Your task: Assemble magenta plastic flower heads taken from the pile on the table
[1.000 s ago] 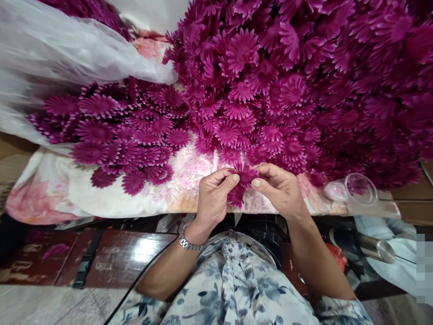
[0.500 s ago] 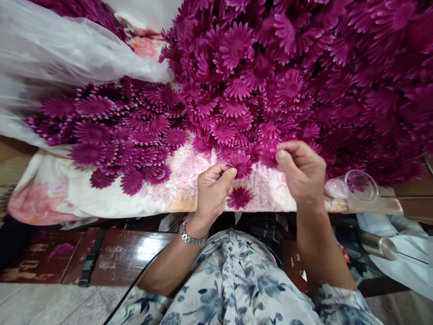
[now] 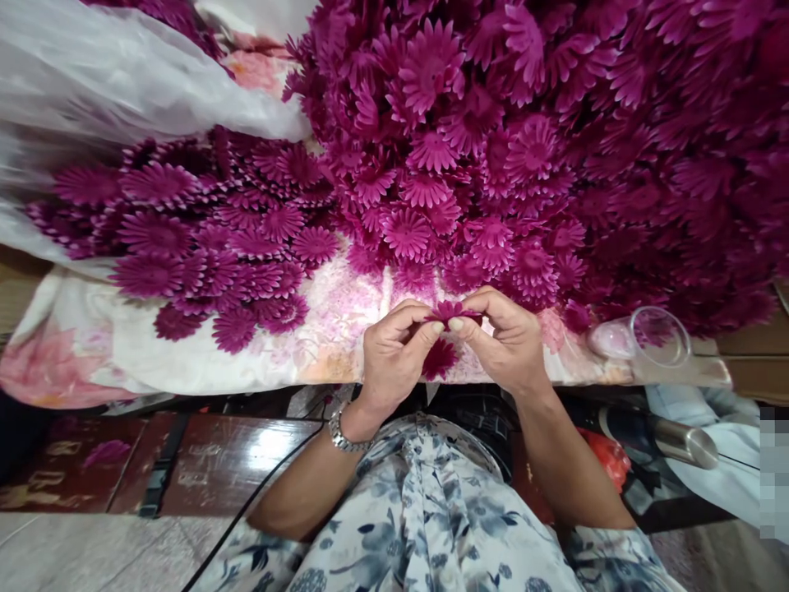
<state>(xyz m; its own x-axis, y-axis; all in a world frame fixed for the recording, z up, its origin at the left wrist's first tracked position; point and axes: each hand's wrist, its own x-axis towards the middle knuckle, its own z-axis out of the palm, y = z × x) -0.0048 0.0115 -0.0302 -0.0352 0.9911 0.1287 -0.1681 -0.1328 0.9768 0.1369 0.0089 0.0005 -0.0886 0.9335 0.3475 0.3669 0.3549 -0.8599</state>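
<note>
Between my two hands, just above the table's near edge, is a magenta artificial flower petal layer. My left hand pinches its left side between thumb and fingers. The right side is pinched by my right hand, with the two thumbs almost touching. Another small magenta flower piece lies on the cloth just below, partly covered by my hands. Beyond my hands rises a large heap of magenta flower pieces. To the left lie stacked flower pieces in overlapping rows.
A flowered cloth covers the table. Translucent plastic sheeting lies at the far left. At the right stand a clear round tub and a pale pink lump. Below the edge are a steel-ended bottle and a brown bench.
My right hand has come left and down from the heap's edge to meet my left hand. Both now grip the flower layer together.
</note>
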